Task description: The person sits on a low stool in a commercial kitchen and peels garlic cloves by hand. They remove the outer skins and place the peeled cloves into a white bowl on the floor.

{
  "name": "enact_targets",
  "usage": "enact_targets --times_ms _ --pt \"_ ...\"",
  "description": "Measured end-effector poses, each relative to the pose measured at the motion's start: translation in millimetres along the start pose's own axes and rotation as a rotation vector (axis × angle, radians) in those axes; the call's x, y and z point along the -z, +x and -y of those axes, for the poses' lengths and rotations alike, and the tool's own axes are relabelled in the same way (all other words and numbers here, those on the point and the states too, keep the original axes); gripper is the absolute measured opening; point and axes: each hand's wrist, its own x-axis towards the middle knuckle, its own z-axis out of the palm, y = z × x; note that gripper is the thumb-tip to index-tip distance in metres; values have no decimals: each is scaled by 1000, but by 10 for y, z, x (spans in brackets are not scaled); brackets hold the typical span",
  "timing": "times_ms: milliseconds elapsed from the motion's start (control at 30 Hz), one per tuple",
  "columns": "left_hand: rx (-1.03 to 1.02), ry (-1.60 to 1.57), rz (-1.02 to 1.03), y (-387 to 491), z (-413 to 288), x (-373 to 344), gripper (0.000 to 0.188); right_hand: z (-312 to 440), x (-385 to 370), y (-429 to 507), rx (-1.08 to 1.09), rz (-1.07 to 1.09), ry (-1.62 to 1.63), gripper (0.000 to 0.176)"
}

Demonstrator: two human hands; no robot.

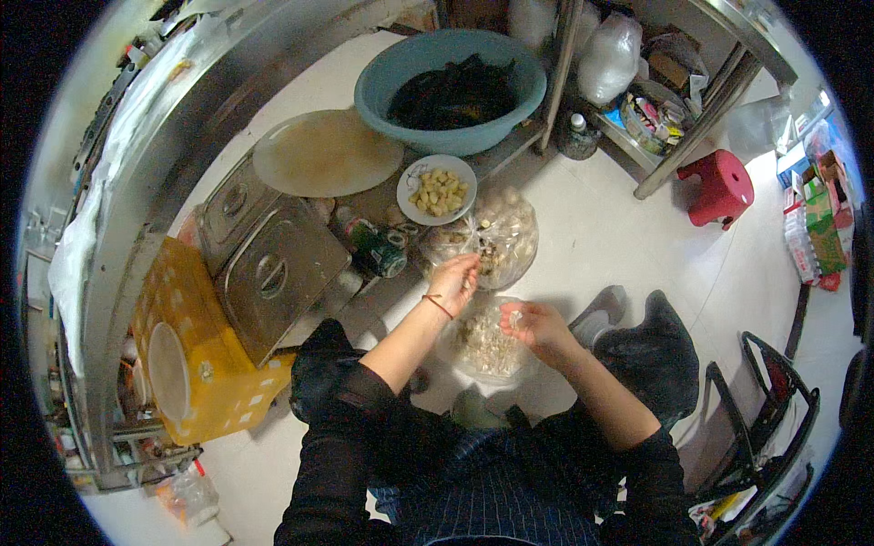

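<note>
My left hand [456, 281], with a red cord at the wrist, has its fingers curled over the near edge of a clear plastic bag [509, 239] of garlic; whether it holds anything is hidden. My right hand [536, 327] is half curled, palm up, with a pale bit of garlic or peel [515, 317] at its fingers. Beneath it lies a clear bag or container of whitish peelings [485, 348]. Beyond my left hand, a white plate [414, 213] bears peeled garlic cloves [439, 192].
A blue-green basin [450, 140] with dark contents stands at the back, beside a large pale round lid or tray [328, 153]. Steel lids [273, 276] and a yellow crate [205, 362] are left. A red stool [725, 188] and black folded chair frame [768, 409] stand right.
</note>
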Motion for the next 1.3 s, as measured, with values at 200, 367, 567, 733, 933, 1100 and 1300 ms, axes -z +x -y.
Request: enact_targets --times_ms 200,367,567,733,933,1100,1300 --pt "106 312 201 -497 244 -54 9 152 -218 -160 149 -35 -32 32" --pt "50 468 243 -693 295 -12 12 145 -192 -110 53 -204 -159 28" --pt "81 300 124 -851 158 66 10 -60 120 163 27 -374 -233 21" --pt "-46 -180 102 -997 -330 -25 14 -167 554 1153 117 -389 -601 19" --pt "25 -575 127 -1138 -878 -154 8 -458 604 2298 219 -547 -1365 18" --pt "149 -666 202 -1170 -999 -368 5 -538 569 2658 34 -529 -1565 19" --pt "226 -716 129 -1133 -1047 -491 10 -603 635 2899 -67 -483 -1741 18"
